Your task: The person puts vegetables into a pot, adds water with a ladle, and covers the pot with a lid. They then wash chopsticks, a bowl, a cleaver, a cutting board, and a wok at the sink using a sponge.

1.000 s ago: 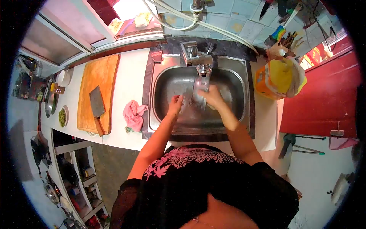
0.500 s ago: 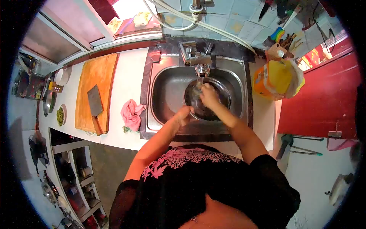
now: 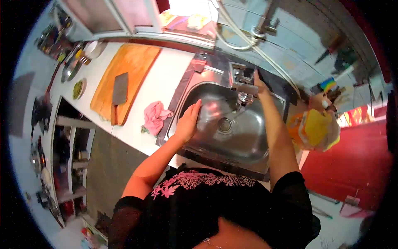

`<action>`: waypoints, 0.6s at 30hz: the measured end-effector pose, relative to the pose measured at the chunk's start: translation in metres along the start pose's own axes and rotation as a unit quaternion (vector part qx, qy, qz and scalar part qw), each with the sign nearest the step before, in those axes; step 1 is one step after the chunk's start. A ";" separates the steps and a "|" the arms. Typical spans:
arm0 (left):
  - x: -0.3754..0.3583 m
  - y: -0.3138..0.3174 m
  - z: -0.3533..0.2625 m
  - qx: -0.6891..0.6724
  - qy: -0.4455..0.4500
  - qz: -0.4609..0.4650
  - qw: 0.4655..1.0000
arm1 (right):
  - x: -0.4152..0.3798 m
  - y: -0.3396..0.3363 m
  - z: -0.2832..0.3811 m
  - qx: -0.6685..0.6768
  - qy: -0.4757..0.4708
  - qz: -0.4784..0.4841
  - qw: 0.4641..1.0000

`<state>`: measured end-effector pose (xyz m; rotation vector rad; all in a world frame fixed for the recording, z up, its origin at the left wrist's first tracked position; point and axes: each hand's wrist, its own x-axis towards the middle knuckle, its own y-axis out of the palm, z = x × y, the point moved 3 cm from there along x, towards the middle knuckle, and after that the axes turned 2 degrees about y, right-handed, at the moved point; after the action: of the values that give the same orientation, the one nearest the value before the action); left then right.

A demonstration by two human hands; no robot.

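My left hand [image 3: 188,123] hovers over the left side of the steel sink [image 3: 248,147], its fingers stretched out and close together. Nothing can be made out in it; its thumb side is hidden. My right hand [image 3: 261,84] reaches across the sink to the square chrome faucet [image 3: 243,85] and grips its right side, the fingers partly hidden behind it. Below the spout, a thin stream of water [image 3: 237,111] falls near the round drain [image 3: 225,125]. The wet basin shines with reflections.
Left of the sink lies a crumpled pink cloth [image 3: 155,117]. A cleaver [image 3: 120,89] rests on a wooden cutting board [image 3: 141,56]. Beyond it stands a small bowl of green food [image 3: 78,89]. A yellow and orange container [image 3: 313,128] stands at the right.
The view has turned and shifted. My right hand has left the round dark vessel under the water and moved up to the faucet. That vessel no longer shows in the sink; my left hand has lifted leftward.
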<state>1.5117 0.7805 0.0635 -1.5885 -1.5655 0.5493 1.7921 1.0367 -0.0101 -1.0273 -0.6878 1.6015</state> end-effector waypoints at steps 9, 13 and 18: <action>-0.012 0.007 0.034 -0.066 -0.117 0.103 0.986 | -0.088 0.048 -0.094 0.286 0.058 0.079 0.953; -0.010 0.006 0.017 -0.051 -0.083 0.114 0.989 | -0.173 0.071 -0.100 0.058 -0.055 0.071 0.994; -0.025 -0.021 0.007 -0.197 -0.076 0.035 0.977 | -0.177 0.105 -0.161 0.232 -0.086 0.034 0.968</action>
<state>1.4897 0.7563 0.0703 -1.9411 -1.8217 0.4214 1.8972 0.8274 -0.1254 -0.5789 -0.3635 1.8137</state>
